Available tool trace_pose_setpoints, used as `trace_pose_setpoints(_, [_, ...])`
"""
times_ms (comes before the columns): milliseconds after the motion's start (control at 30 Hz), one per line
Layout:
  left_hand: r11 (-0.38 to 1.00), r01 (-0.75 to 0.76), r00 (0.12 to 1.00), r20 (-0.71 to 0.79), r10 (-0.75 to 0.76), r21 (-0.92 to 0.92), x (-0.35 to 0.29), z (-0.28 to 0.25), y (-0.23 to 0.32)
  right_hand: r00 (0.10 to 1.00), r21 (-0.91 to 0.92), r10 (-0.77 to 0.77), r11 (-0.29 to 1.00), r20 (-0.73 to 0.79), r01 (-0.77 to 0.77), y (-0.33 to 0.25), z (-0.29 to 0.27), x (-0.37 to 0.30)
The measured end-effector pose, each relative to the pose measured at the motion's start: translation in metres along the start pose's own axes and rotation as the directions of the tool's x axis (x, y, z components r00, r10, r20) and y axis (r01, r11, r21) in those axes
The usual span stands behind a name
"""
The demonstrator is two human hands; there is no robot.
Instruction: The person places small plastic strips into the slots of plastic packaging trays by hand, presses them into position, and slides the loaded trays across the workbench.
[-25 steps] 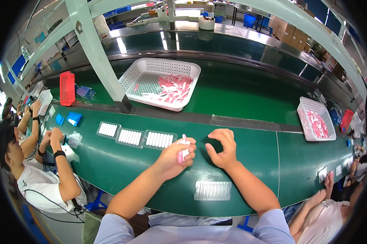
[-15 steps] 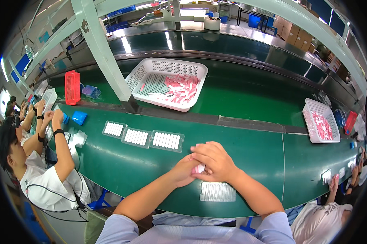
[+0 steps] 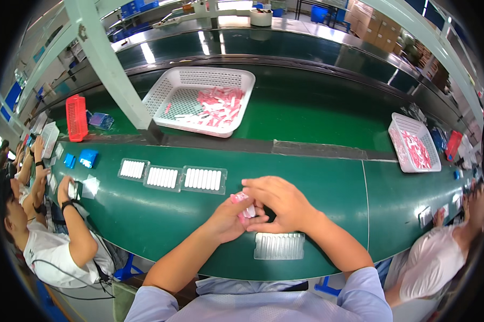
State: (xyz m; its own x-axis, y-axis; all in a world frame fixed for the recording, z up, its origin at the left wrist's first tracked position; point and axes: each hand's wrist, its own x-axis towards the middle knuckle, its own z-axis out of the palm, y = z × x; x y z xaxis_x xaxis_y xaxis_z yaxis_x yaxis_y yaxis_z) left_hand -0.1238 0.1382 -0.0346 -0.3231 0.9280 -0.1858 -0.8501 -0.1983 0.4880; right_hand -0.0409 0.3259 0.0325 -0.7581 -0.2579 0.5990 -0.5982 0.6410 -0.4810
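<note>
My left hand (image 3: 227, 219) is closed around a small bundle of pink-and-white pieces (image 3: 245, 206), partly hidden by its fingers. My right hand (image 3: 285, 204) arches beside and over it, fingers stretched out and curved, with a gap below the palm; whether its fingertips touch the bundle is hard to see. Just below the right hand lies a clear plastic tray (image 3: 279, 247) with ridged slots and no white sticks in it. Farther left, three clear trays stand in a row, each filled with white sticks: the near one (image 3: 204, 180), a middle one (image 3: 162, 177) and a far one (image 3: 133, 169).
Across the bench, a white basket (image 3: 231, 129) holds loose pink-and-white strips. Another white basket (image 3: 434, 167) stands at the right. A red basket (image 3: 77, 118) and a blue packet (image 3: 88, 158) are at the left. A post (image 3: 108, 70) rises beyond the bench edge. Co-workers sit on both sides.
My hands have drawn slightly apart, showing more of the pink-and-white bundle in my left hand. The whole view has shifted a little. The co-worker on the left has lowered their hands.
</note>
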Motion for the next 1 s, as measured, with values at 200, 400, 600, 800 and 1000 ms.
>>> trace_pose_setpoints(200, [0.999, -0.041, 0.989, -0.145, 0.036, -0.029, 0.001, 0.000, 0.007, 0.467, -0.647, 0.706, 0.695, 0.533, -0.314, -0.056, -0.041, -0.005])
trace_pose_setpoints(400, [1.000, 0.006, 0.982, -0.191, -0.010, -0.019, -0.001, 0.006, 0.016, 0.359, -0.652, 0.675, 0.731, 0.645, -0.203, -0.061, -0.006, -0.021])
trace_pose_setpoints(600, [0.992, 0.019, 0.983, -0.182, 0.004, 0.125, -0.004, 0.008, 0.017, 0.693, -0.654, 0.628, 0.696, 0.355, -0.296, -0.021, -0.022, -0.019])
trace_pose_setpoints(800, [0.934, -0.014, 0.984, -0.160, 0.076, 0.358, -0.005, 0.014, 0.010, 0.879, -0.336, 0.438, 0.870, 0.190, -0.361, -0.005, -0.036, -0.017])
trace_pose_setpoints(1000, [0.802, -0.024, 0.989, -0.103, 0.106, 0.597, -0.005, 0.021, 0.002, 0.803, -0.003, 0.580, 0.811, 0.139, -0.585, -0.004, -0.008, -0.011])
